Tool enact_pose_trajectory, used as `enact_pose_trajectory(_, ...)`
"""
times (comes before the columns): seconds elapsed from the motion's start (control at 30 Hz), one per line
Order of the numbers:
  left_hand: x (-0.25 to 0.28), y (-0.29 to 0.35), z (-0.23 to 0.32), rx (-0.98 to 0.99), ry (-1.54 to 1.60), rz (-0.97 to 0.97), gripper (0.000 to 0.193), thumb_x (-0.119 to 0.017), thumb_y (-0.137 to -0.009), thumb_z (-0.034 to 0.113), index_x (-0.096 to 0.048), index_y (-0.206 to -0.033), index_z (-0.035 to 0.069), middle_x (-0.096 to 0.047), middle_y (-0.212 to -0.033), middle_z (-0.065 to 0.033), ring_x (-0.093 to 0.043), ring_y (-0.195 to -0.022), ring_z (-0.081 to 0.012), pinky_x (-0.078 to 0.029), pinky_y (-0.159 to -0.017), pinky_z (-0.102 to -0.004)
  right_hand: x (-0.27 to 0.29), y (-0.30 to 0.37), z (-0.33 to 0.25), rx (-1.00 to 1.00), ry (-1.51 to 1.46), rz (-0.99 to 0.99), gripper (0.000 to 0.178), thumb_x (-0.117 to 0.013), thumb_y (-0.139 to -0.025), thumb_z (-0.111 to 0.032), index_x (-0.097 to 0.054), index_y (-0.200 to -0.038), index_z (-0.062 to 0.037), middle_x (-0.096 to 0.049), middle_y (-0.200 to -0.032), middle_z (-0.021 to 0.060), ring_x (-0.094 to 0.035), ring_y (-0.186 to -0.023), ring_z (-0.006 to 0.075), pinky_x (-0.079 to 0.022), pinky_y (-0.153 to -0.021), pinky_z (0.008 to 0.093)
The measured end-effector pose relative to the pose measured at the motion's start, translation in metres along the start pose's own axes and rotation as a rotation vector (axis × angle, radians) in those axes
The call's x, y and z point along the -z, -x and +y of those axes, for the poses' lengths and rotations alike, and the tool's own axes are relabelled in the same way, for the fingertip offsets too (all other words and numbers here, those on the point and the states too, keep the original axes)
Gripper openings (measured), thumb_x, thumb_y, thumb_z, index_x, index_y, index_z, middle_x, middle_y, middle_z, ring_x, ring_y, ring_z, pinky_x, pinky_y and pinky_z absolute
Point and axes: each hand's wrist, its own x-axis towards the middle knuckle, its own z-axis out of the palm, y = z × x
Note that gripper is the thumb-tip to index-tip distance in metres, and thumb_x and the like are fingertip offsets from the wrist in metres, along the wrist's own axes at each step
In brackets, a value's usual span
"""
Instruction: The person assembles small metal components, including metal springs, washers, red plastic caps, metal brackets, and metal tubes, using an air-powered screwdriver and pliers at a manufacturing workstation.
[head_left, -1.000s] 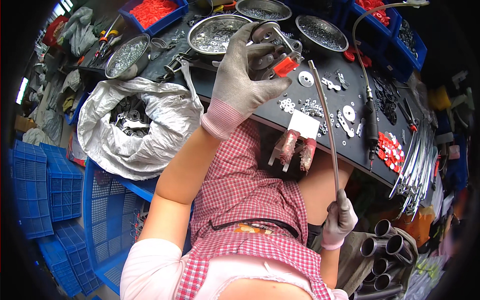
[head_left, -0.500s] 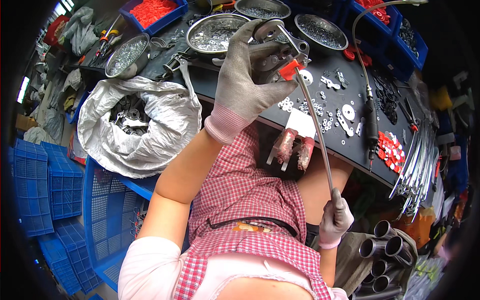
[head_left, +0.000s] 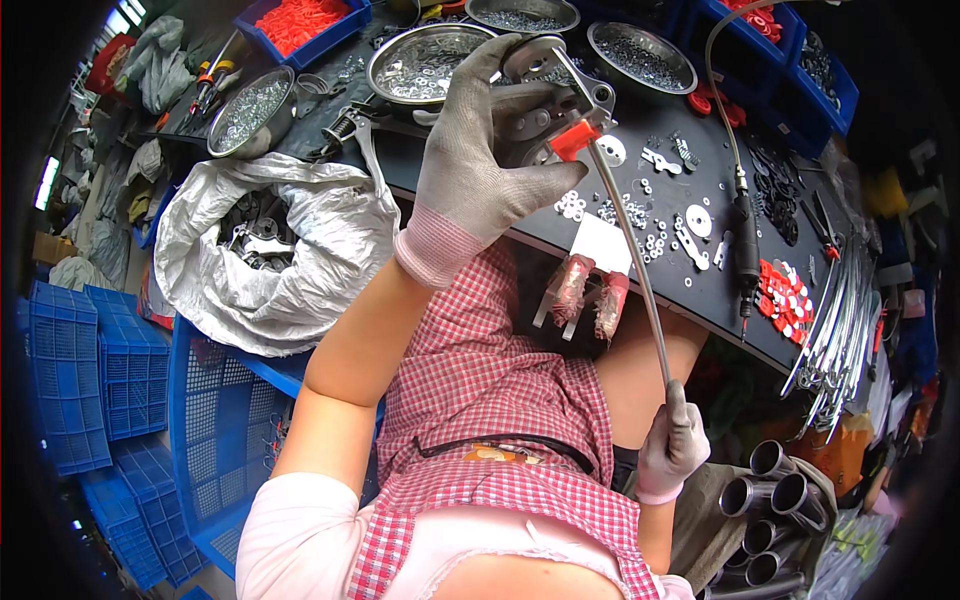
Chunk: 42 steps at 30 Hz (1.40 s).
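Your left hand (head_left: 462, 160) is raised over the front of the table (head_left: 716, 297), fingers and thumb clasped around a metal clamp (head_left: 528, 122) with a red tab (head_left: 573, 140) on the side facing the rod. Your right hand (head_left: 674, 446) is lower down, beside your lap, closed around the bottom end of a long thin rod (head_left: 640, 262). That rod slants up and to the left from your fist, and its top end meets the clamp just beside the red tab; from this angle it is hard to tell whether the tip sits inside the clamp or only against it. Both hands wear grey gloves with pink cuffs. Under the raised clamp, near the table edge, a white block (head_left: 602, 243) stands next to loose washers (head_left: 654, 246), and the rod passes in front of that part of the table. Farther right lie a black power screwdriver (head_left: 744, 250), a pile of red and white pieces (head_left: 784, 298) and a bundle of metal rods (head_left: 832, 335). Behind your left hand is a steel bowl (head_left: 415, 101) of small metal parts. To the left of your left forearm, a white sack (head_left: 330, 305) lies open with more metal parts (head_left: 264, 243) inside, and dark tubes (head_left: 772, 462) are grouped to the right of your right hand.
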Motion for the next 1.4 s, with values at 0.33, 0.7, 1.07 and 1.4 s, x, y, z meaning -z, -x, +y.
enact_pose_trajectory(0.33,0.0,0.009,-0.01,-0.244,-0.063,-0.191,0.091,-0.077,-0.064,-0.003,-0.026,-0.139,0.009,-0.049,-0.132,-0.0128,-0.06,-0.108,-0.0216,-0.053,-0.089,-0.0316,0.007,0.004,0.011,-0.826,-1.134,-0.335,0.043,-0.06,-0.083,-0.006,-0.055,-0.126,-0.0013,-0.046,-0.061,-0.0011,-0.035,-0.043,0.0061,-0.026,-0.04,0.0205)
enact_pose_trajectory(0.7,-0.003,0.013,-0.012,-0.281,-0.251,-0.06,0.09,-0.077,-0.066,0.002,-0.027,-0.14,0.009,-0.058,-0.12,-0.0157,-0.064,-0.1,-0.0218,-0.055,-0.083,-0.0297,-0.018,-0.005,-0.015,-0.686,-0.79,-0.264,0.04,-0.051,-0.088,-0.005,-0.052,-0.126,0.004,-0.052,-0.064,0.001,-0.046,-0.056,0.0072,-0.042,-0.057,0.0209)
enact_pose_trajectory(1.07,-0.003,0.017,0.003,-0.224,-0.253,-0.119,0.087,-0.076,-0.066,0.003,-0.028,-0.138,0.007,-0.062,-0.115,-0.0143,-0.065,-0.099,-0.0207,-0.054,-0.083,-0.0293,-0.023,-0.014,-0.012,-0.556,-0.651,-0.172,0.038,-0.055,-0.084,0.0,-0.056,-0.122,0.0031,-0.048,-0.062,-0.0008,-0.041,-0.054,0.0052,-0.037,-0.053,0.0185)
enact_pose_trajectory(1.4,0.007,0.004,0.017,-0.246,-0.339,-0.135,0.089,-0.08,-0.063,0.008,-0.03,-0.137,0.008,-0.063,-0.112,-0.0143,-0.066,-0.097,-0.0213,-0.055,-0.082,-0.0296,-0.037,-0.027,-0.022,-0.326,-0.39,-0.078,0.045,-0.057,-0.091,-0.016,-0.048,-0.13,0.003,-0.039,-0.06,-0.0043,-0.036,-0.053,0.0037,-0.029,-0.046,0.0198)
